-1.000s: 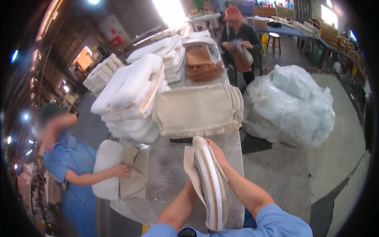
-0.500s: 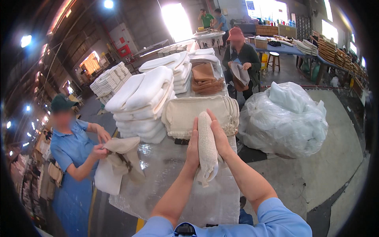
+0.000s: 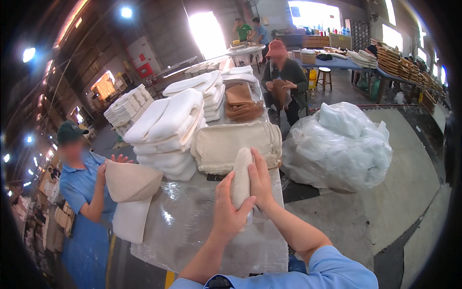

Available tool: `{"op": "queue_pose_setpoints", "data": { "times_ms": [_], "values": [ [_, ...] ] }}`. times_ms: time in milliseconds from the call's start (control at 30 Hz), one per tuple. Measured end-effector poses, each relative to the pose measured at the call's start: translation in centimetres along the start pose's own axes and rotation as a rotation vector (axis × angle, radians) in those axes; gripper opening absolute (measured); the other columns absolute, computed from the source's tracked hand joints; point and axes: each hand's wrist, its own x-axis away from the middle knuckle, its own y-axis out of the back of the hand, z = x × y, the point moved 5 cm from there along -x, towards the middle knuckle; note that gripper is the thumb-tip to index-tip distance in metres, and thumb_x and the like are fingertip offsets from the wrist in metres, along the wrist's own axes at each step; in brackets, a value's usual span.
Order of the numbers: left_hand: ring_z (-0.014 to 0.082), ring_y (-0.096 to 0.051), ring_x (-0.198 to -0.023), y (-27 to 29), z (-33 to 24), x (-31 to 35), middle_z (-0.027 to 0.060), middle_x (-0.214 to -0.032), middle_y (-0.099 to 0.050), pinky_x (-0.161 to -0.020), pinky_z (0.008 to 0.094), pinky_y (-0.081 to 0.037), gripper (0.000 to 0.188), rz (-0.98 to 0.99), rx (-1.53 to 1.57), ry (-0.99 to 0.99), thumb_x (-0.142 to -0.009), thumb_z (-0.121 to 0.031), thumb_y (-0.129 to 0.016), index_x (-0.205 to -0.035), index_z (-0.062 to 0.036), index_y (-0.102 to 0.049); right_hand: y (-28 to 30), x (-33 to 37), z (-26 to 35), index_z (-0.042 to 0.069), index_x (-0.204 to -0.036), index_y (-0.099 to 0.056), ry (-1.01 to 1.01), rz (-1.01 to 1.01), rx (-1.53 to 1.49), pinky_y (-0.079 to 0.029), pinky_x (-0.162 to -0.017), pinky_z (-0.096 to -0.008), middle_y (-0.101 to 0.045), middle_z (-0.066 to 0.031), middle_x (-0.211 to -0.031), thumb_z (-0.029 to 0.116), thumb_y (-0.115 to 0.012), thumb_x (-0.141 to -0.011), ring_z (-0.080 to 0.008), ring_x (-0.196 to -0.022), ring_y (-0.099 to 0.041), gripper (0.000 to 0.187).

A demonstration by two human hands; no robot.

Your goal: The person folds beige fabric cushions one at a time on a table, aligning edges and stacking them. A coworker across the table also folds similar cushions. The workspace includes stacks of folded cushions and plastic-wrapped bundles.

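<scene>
Held upright and edge-on between my hands is a beige fabric-covered pad (image 3: 241,176), with a bit of white showing at its lower end. My left hand (image 3: 230,204) grips its near left side, the thumb laid across the near part. Against the right face my right hand (image 3: 260,185) presses with bent fingers. Just beyond my hands lies a stack of beige fabric covers (image 3: 226,144) with frayed edges. Left of that stack rise thick folded white pads (image 3: 166,127). Whatever fills the held cover is mostly hidden.
A plastic-wrapped table (image 3: 192,226) stretches ahead of me. Brown folded covers (image 3: 244,103) lie farther along it. At left a co-worker (image 3: 79,178) holds a beige cover (image 3: 134,180) over a white pad (image 3: 130,221). Right stands a plastic-wrapped bundle (image 3: 337,149); a seated person (image 3: 290,74) handles brown fabric.
My hands have gone from flat palms on both sides to bent fingers gripping the pad, which sits slightly lower and left. The left co-worker has raised and spread the beige cover.
</scene>
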Motion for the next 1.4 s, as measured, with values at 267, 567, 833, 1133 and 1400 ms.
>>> {"op": "queue_pose_setpoints", "data": {
  "times_ms": [267, 567, 833, 1133, 1400],
  "values": [
    [0.027, -0.059, -0.137, 7.2, 2.9, 0.0, 0.0182, -0.149, -0.06, -0.113, 0.041, -0.048, 0.059, 0.224, 0.129, 0.153, -0.095, -0.007, -0.079, -0.149, -0.0014, -0.06, 5.8, 1.3, 4.4, 0.003, -0.152, -0.055, 0.115, 0.634, 0.18, -0.053, -0.104, -0.0416, -0.066, -0.0199, -0.14, 0.034, -0.078, -0.097, -0.0332, -0.125, -0.067, 0.068],
    [0.0315, -0.028, -0.159, 2.2, 5.2, 2.6, 0.0202, -0.171, -0.033, -0.13, 0.0446, -0.024, 0.066, -0.544, 0.513, -0.006, -0.117, -0.042, -0.035, -0.167, 0.0009, -0.03, -1.2, 10.8, 6.6, -0.002, -0.154, -0.05, 0.182, 0.338, 0.167, -0.045, -0.117, -0.0482, -0.055, -0.0291, -0.154, 0.03, -0.08, -0.095, -0.0418, -0.145, -0.054, 0.073],
    [0.0297, -0.034, -0.157, 1.4, -2.6, 4.6, 0.019, -0.171, -0.035, -0.128, 0.0425, -0.027, 0.06, -0.137, 0.624, 0.04, -0.114, -0.028, -0.04, -0.167, 0.0, -0.033, 2.8, 13.5, 9.8, -0.001, -0.149, -0.053, 0.178, 0.229, -0.148, -0.039, -0.118, -0.0446, -0.055, -0.0212, -0.143, 0.037, -0.062, -0.107, -0.034, -0.136, -0.053, 0.057],
    [0.03, -0.045, -0.147, 0.8, -0.5, 4.5, 0.0173, -0.159, -0.047, -0.125, 0.0421, -0.032, 0.053, -0.03, 0.433, 0.05, -0.112, -0.021, -0.05, -0.16, -0.0009, -0.044, 0.9, 9.6, 7.7, -0.003, -0.162, -0.036, 0.037, 0.181, -0.377, -0.026, -0.127, -0.0445, -0.04, -0.0191, -0.162, 0.05, -0.039, -0.115, -0.0301, -0.154, -0.035, 0.071],
    [0.0201, -0.048, -0.137, 0.3, -1.3, 2.2, 0.0116, -0.148, -0.051, -0.118, 0.0368, -0.036, 0.053, 0.022, 0.574, 0.164, -0.115, -0.038, -0.043, -0.156, -0.0049, -0.045, -0.7, 8.9, 7.5, -0.003, -0.163, -0.036, -0.043, 0.203, -0.418, -0.023, -0.129, -0.0435, -0.041, -0.0177, -0.165, 0.053, -0.033, -0.115, -0.0306, -0.156, -0.034, 0.074]
  ]
}}
